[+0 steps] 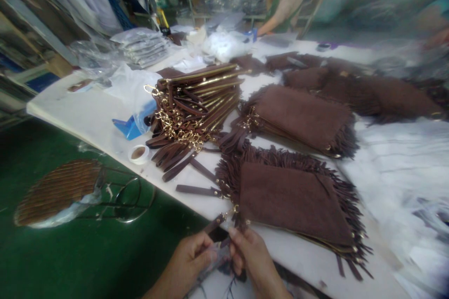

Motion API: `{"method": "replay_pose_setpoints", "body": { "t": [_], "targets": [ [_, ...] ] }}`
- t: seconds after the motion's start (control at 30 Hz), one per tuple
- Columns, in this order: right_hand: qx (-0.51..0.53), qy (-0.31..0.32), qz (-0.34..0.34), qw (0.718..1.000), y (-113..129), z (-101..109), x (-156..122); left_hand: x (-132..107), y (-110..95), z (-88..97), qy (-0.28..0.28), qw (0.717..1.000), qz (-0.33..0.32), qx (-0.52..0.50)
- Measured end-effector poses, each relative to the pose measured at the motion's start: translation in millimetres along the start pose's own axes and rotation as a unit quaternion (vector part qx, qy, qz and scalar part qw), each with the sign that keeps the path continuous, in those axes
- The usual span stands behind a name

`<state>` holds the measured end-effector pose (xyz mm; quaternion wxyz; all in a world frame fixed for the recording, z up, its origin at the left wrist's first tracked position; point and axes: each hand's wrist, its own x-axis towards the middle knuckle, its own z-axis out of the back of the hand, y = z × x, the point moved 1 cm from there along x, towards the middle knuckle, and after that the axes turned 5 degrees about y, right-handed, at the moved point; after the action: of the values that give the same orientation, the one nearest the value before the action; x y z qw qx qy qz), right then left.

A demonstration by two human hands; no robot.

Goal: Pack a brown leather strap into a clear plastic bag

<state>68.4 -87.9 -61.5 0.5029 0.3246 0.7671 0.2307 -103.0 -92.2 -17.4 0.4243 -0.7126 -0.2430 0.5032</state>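
Observation:
At the table's near edge, my left hand (194, 257) is closed on a brown wrist strap (214, 224), with clear plastic bunched beneath its fingers. Close beside it, my right hand (250, 250) pinches the strap near its gold clasp (234, 210); a bit of clear plastic shows at the thumb. Just beyond my hands lies a brown fringed clutch bag (291, 201), stacked on at least one other, its fringe along the far and right sides. Another strap (198, 190) sticks out to its left. The fingers hide the strap's middle.
Behind lie another stack of fringed bags (305, 110) and a row of zipped bags (206, 88) with gold chains. A tape roll (139, 154), blue piece (128, 126) and white wrapping (407, 163) share the table (70, 103). A stool (59, 191) stands left; a co-worker (284, 9) leans in behind.

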Motion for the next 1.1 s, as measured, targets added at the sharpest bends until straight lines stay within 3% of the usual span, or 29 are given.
{"method": "replay_pose_setpoints", "body": {
  "t": [0.33,0.6,0.87,1.1],
  "targets": [
    [-0.023,-0.024,0.022,0.999,7,-1,-5,0,2,-3.3,0.000,1.000,0.002,0.022],
    [-0.017,-0.022,0.030,0.999,7,0,-5,1,-14,-10.0,-0.044,0.987,-0.021,0.153],
    [-0.029,-0.017,0.052,0.998,7,4,-6,8,-14,-18.9,-0.015,1.000,-0.004,-0.020],
    [-0.053,0.004,0.070,0.996,1,6,-2,20,2,-22.3,0.019,0.997,-0.002,-0.079]
  ]
}}
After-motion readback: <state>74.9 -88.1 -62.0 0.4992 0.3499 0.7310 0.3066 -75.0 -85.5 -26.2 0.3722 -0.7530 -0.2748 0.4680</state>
